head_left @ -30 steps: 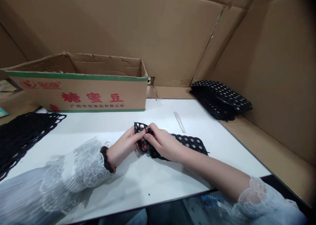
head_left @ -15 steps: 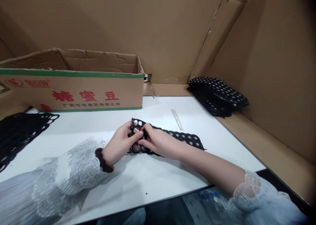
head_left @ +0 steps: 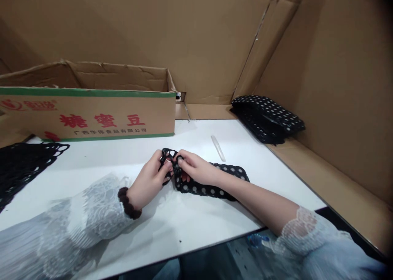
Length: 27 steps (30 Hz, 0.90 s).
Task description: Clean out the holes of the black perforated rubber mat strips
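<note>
Looking from the near edge up, you get white lace sleeves (head_left: 101, 210) first, with a fuzzy dark brown band (head_left: 129, 205) on the left wrist. Both hands sit mid-way up the white flat tabletop (head_left: 138, 243). Left hand (head_left: 149, 177) has thumb and fingers closed on the left end of a black openwork fabric strip with round holes (head_left: 211, 190), and right hand (head_left: 196, 168) is pinching it right alongside. Can't tell exactly what the hidden fingertips are doing.

Handling-wise, I'd guess the strip is light, soft and floppy, not really slippery, and the thin webbing could snag or stretch. Best hold imo: a solid edge between holes. Its long axis runs roughly left to right, left end at the fingers, right end angled slightly nearer, partly under the right forearm.

Off to the left lies some black netted fabric (head_left: 24, 161). Past the strip there's a slim translucent plastic stick (head_left: 218, 148), then an open brown cardboard box with green edging (head_left: 123, 116) and, far right, a black white-dotted folded pile (head_left: 273, 112).
</note>
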Each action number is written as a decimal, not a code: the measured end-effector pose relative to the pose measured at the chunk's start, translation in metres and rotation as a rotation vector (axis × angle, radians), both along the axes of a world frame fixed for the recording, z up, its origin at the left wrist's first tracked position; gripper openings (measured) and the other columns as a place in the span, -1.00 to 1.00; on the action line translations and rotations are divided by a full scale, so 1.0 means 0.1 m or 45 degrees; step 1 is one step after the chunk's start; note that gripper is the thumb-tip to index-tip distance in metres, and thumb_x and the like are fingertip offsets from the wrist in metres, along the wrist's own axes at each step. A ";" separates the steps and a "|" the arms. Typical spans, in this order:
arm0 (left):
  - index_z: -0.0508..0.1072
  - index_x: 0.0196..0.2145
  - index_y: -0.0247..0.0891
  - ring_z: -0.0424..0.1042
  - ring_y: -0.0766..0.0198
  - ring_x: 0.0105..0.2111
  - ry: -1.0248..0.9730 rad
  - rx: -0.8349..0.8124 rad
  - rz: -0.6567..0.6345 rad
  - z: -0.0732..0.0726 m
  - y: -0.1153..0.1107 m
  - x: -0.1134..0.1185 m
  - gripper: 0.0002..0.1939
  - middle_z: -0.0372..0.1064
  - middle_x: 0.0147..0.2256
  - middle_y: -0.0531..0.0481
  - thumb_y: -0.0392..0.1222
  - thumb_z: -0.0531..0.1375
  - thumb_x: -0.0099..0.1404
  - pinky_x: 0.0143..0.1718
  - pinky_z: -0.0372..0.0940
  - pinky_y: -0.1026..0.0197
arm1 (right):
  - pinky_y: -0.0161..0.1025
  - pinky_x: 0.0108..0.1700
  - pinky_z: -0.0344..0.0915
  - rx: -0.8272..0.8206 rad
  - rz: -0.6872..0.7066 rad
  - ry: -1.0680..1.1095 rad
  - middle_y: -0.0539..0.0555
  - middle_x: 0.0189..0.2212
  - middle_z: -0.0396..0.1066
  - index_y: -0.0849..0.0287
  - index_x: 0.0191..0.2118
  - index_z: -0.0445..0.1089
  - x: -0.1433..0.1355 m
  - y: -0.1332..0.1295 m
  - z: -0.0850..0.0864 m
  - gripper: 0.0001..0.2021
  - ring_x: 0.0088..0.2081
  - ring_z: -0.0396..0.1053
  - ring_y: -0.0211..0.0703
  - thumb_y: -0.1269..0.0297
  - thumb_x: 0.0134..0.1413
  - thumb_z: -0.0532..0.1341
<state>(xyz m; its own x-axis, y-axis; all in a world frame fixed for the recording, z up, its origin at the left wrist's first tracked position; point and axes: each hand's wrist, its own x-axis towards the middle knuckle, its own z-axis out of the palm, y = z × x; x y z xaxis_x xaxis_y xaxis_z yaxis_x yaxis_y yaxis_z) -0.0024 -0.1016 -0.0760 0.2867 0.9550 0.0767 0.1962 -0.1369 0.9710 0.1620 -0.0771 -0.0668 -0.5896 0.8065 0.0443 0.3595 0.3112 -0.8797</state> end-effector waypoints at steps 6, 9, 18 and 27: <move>0.13 -0.31 -0.21 0.10 0.43 -0.58 0.110 0.064 0.089 -0.01 0.04 -0.02 -0.87 0.10 -0.54 0.13 -0.11 -0.02 0.25 -0.61 0.05 0.39 | -0.39 -0.58 0.18 -0.101 -0.178 0.176 -0.08 -0.59 0.15 0.17 -0.26 0.14 0.05 0.13 0.04 -0.82 -0.62 0.16 -0.37 0.25 0.16 -0.13; 0.14 -0.33 -0.23 0.09 0.43 -0.62 0.041 -0.092 0.060 0.05 0.05 0.01 -0.83 0.08 -0.56 0.13 -0.07 -0.01 0.23 -0.65 0.02 0.39 | -0.41 -0.59 0.16 -0.107 -0.224 0.195 -0.09 -0.59 0.14 0.17 -0.24 0.15 0.06 0.16 0.02 -0.81 -0.62 0.15 -0.38 0.24 0.16 -0.12; 0.11 -0.52 -0.26 -0.16 0.52 -0.73 -0.045 -0.434 -0.246 0.16 0.08 0.03 -0.63 -0.13 -0.69 0.21 0.10 0.03 0.17 -0.71 -0.23 0.37 | -0.39 -0.48 0.16 0.170 -0.347 0.182 -0.07 -0.56 0.15 0.18 -0.29 0.20 0.05 0.07 0.04 -0.82 -0.52 0.18 -0.35 0.26 0.13 -0.08; 0.08 -0.51 -0.25 -0.26 0.54 -0.72 -0.233 -0.493 -0.315 0.11 0.10 -0.04 -0.70 -0.25 -0.67 0.23 -0.03 0.11 0.16 -0.71 -0.33 0.35 | -0.45 -0.61 -0.02 -0.138 -0.708 0.547 -0.13 -0.63 0.06 0.19 -0.34 0.13 0.19 0.31 0.06 -0.89 -0.66 0.04 -0.44 0.29 0.09 -0.07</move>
